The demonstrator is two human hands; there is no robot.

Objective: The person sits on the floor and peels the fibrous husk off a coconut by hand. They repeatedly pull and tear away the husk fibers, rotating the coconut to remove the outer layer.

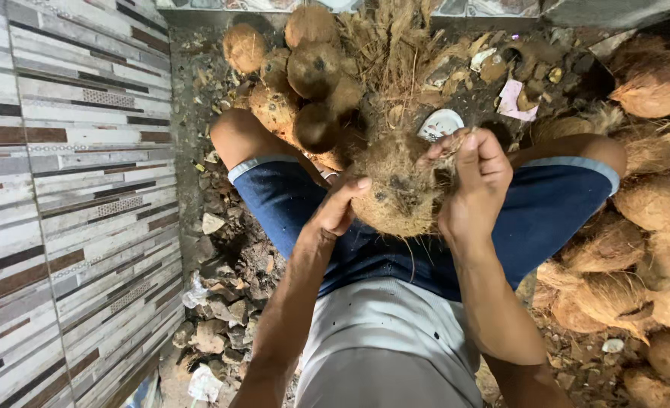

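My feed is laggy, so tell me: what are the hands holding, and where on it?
A fibrous brown coconut. The left hand cups its left side; the right hand grips its right side, pinching loose husk fibres near the top.

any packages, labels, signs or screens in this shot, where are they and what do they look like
No signs, screens or clear labels.
pink wrapper scrap: flat, crumpled, on the ground at the upper right among husk bits.
white scraps: crumpled, possibly plastic, lower left by the striped tiled wall.
white oval piece: behind the held coconut; kind unclear.
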